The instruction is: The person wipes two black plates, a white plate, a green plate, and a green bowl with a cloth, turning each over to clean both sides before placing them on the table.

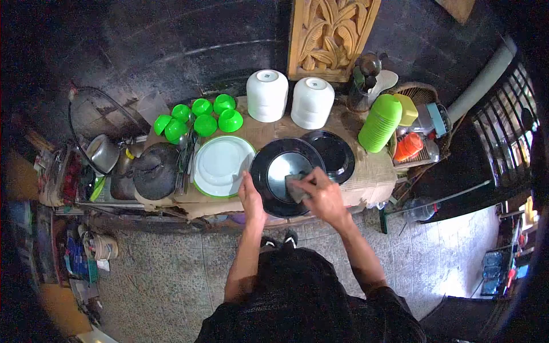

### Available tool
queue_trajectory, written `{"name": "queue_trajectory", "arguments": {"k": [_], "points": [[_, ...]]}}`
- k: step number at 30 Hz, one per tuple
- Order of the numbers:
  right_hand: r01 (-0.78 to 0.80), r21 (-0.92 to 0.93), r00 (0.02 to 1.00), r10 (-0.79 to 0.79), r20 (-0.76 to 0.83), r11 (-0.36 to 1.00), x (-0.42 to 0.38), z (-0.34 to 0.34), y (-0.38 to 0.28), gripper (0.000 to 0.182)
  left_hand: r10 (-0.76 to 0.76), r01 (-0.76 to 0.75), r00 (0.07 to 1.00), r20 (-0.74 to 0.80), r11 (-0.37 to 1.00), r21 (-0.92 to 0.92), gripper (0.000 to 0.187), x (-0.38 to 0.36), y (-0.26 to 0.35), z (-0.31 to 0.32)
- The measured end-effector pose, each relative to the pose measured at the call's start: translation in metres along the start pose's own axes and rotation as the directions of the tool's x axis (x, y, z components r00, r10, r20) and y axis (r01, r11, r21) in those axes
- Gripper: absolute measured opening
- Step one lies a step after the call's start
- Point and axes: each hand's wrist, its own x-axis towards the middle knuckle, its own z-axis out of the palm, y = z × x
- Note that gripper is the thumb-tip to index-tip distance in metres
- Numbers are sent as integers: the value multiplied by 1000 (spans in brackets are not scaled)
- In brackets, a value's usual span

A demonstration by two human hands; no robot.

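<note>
Worktop (372,176): cardboard-covered, crowded. The black plate (281,164) being worked is at its front edge, face up, right of the stacked white plates (222,163) and overlapping the other black plate (338,150) in view. Can't tell whether its underside is off the surface or resting on something. Two stacks of upturned white bowls (267,98) stand behind, well clear of the wiping.

Right hand (325,195): pinching the cloth, pressed to the plate's well, lower right of center. Left hand (253,200): supporting the plate at its lower-left edge, palm to the rim, fingers hidden underneath, so grip depth unknown.

Grey cloth (297,189): bunched small, so the contact patch looks small too.

Judgement on the wipe: the left hand should stay firm on the rim, since the right pushes off-center and could tip the plate. Best pattern is probably overlapping circles from the well out to the wide rim, turning the plate rather than stretching across. Light, even pressure; flatten the cloth for more coverage. The glossy well throws a strong glare, so tilting it would help spot streaks. Keep the edge from knocking the white plates.
</note>
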Motion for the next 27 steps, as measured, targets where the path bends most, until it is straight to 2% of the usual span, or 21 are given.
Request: {"name": "queue_trajectory", "arguments": {"k": [2, 4, 5, 7, 8, 10, 11, 12, 14, 16, 18, 20, 21, 23, 24, 26, 27], "points": [[-40, -21, 998, 39, -54, 999, 5, -1, 2, 58, 4, -4, 1000, -5, 1000, 29, 47, 2, -7, -7], [-210, -85, 967, 194, -163, 974, 14, -5, -5, 56, -42, 42, 998, 41, 999, -5, 50, -6, -4, -1], [-221, -104, 959, 197, -202, 970, 16, 0, -7, 56, -44, 44, 998, 44, 999, -4, 50, -5, -10, -4], [-211, -104, 960, 187, -207, 972, 19, 12, -16, 57, 85, -81, 996, -11, 977, 199, 53, 1, -22, -9], [-199, -105, 962, 174, -210, 974, 20, 16, -21, 57, 86, -83, 996, -9, 977, 198, 53, 4, -26, -14], [-150, -83, 974, 132, -184, 985, 17, 20, -32, 58, 67, -69, 998, 15, 980, 188, 55, 2, -18, -13], [-88, -52, 990, 82, -112, 995, 14, 20, -39, 58, 123, -128, 992, 35, 968, 216, 54, 0, -14, -14], [-31, -16, 999, 30, -39, 999, 10, 21, -44, 58, 119, -124, 992, 34, 968, 217, 54, 4, -14, -20], [-1, 8, 1000, 1, -4, 1000, -1, 22, -42, 57, 46, -48, 998, 41, 997, 57, 54, 14, -12, -32], [27, 131, 991, -44, 128, 991, -8, 16, -32, 57, 71, -72, 997, 43, 997, 20, 55, 8, 9, -22], [71, 108, 992, -81, 92, 992, -10, 9, -18, 59, -9, 7, 1000, -21, 995, -96, 56, 1, 23, -19], [-55, 73, 997, 59, -57, 996, -8, 5, -8, 58, -49, 48, 999, -8, 995, -93, 59, -5, 32, -17], [-55, 71, 996, 59, -60, 996, -4, 5, -6, 58, -82, 82, 997, 2, 994, -68, 60, -6, 33, -17], [-238, 204, 921, 288, -264, 950, 6, 6, -3, 48, -113, 114, 993, 15, 993, -42, 61, -4, 30, -21], [-238, 205, 920, 288, -266, 949, 12, 6, -6, 48, -119, 118, 992, 36, 993, 25, 64, -2, 21, -27], [-378, 149, 828, 406, -387, 914, 25, 5, -16, 38, -136, 122, 987, 82, 980, 159, 70, 1, 8, -34], [-388, 91, 835, 391, -387, 917, 31, 4, -18, 34, -124, 106, 989, 82, 976, 191, 72, -2, 8, -32]]}}
